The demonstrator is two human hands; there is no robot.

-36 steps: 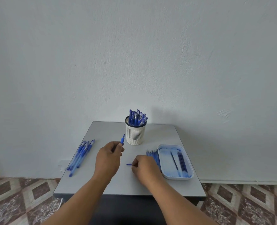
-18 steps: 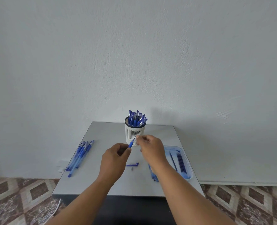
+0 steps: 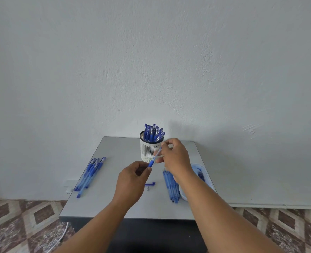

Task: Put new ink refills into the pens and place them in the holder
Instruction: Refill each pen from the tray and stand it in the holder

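A blue pen barrel (image 3: 154, 158) is held slanted over the grey table (image 3: 103, 207), in front of the white holder (image 3: 149, 149) filled with several blue pens. My left hand (image 3: 131, 180) pinches the barrel's lower grip end. My right hand (image 3: 175, 157) pinches its upper end, just right of the holder. A blue cap (image 3: 150, 183) and a small silver tip (image 3: 148, 189) lie on the table below my hands.
Several blue pens (image 3: 90, 175) lie in a row at the table's left. A bundle of refills (image 3: 171, 187) lies right of centre, beside a pale blue tray (image 3: 199, 169) partly hidden by my right arm. A white cable (image 3: 63, 236) hangs below the table's front left.
My right hand left the refills, rose to the pen in my left hand and took its upper end. The cap stays on the table. The barrel now shows more length between both hands.
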